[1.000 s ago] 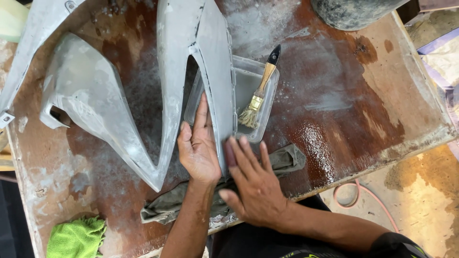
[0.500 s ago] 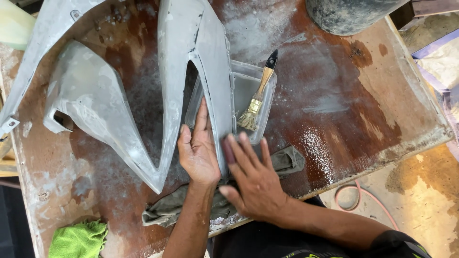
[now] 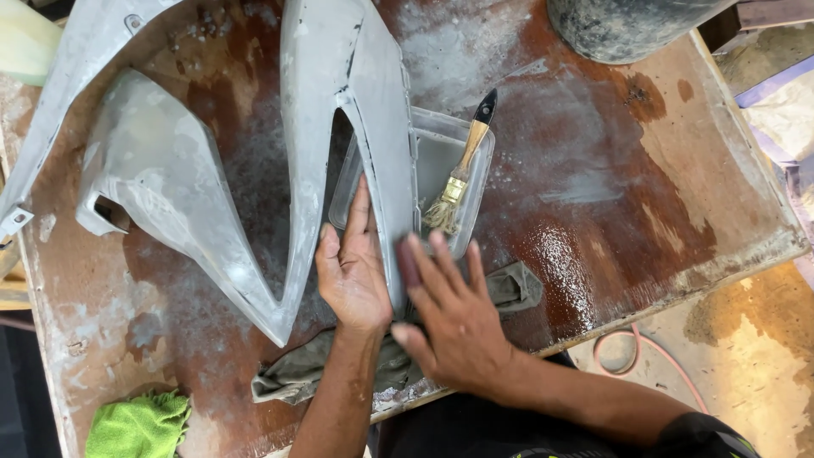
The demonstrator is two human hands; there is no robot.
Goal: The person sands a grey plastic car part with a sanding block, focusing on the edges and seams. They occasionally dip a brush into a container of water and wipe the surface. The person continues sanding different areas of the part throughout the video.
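Head view: a grey panel (image 3: 339, 127) is steadied on the table (image 3: 610, 195) by the flat left hand (image 3: 352, 271); the right hand (image 3: 454, 318), fingers spread, presses a small pad (image 3: 408, 263) against its edge.

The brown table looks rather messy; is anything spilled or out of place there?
Yes. A wet, glistening patch lies on the table right of the clear tray, white dust coats much of it, and a crumpled grey rag hangs over the near edge.
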